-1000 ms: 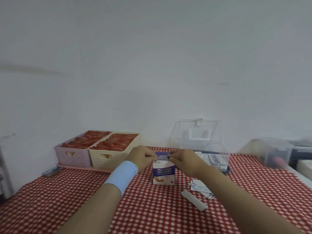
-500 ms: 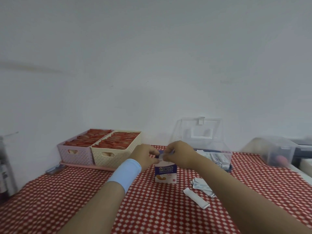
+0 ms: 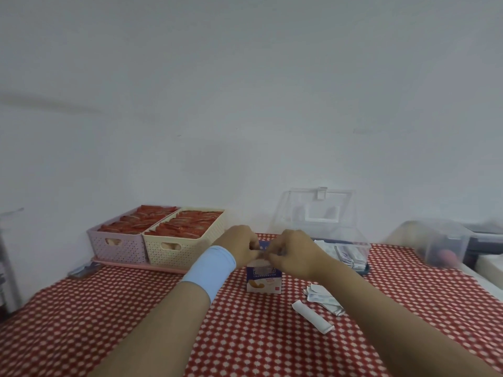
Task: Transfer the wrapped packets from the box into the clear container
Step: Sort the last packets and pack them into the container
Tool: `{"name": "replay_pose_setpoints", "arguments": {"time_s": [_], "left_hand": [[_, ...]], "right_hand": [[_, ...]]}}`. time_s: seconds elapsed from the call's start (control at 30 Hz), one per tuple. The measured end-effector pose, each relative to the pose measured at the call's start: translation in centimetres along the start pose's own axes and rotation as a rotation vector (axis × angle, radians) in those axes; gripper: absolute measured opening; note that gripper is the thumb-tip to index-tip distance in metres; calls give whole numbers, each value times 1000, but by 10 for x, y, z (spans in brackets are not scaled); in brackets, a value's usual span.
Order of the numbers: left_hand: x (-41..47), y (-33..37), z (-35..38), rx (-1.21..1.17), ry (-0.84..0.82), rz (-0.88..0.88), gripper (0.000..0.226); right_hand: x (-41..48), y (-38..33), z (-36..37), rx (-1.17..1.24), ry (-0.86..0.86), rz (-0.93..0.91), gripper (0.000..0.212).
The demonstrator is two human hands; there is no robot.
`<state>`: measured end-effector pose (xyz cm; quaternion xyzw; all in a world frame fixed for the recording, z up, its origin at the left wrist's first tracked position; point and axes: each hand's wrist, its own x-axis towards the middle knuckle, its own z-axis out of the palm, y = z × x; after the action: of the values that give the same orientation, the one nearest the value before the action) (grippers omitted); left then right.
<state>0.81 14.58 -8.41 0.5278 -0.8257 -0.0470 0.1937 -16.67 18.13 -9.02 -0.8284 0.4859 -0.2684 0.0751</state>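
Observation:
A small purple-and-white box (image 3: 263,280) stands upright on the red checked tablecloth. My left hand (image 3: 239,246), with a light blue wristband, and my right hand (image 3: 295,254) meet over the box's top, fingers pinching its flaps; the opening is hidden by them. Behind to the right stands the clear container (image 3: 353,247) with its lid raised, several wrapped packets inside. A few white wrapped packets (image 3: 322,297) lie loose on the cloth right of the box, one long packet (image 3: 313,317) nearest me.
Two perforated baskets, pink (image 3: 117,246) and cream (image 3: 177,248), full of red packets, sit on a pink tray at the back left. Another clear tub (image 3: 441,243) stands at the far right by the table edge. A white wall runs close behind.
Both hands stay on the box's top, fingers drawn closer together over the flaps. The view has shifted slightly; the box has not moved on the cloth.

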Motion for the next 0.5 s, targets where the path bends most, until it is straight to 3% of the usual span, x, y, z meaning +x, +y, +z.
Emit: {"name": "replay_pose_setpoints", "arguments": {"time_s": [0.07,0.2,0.27,0.37,0.5], "left_hand": [[2,2,0,26,6,10,18],[4,-1,7,25,56,-3,18],[6,-7,16,-80,105,-49,24],[9,-17,26,-226,174,-107,23],[17,-28,26,-208,255,-111,32]], "right_hand": [[4,7,0,2,121,96,15],[9,18,12,-53,71,334,61],[10,20,21,27,20,398,58],[17,24,30,154,73,432,46],[37,26,38,267,135,391,43]]}}
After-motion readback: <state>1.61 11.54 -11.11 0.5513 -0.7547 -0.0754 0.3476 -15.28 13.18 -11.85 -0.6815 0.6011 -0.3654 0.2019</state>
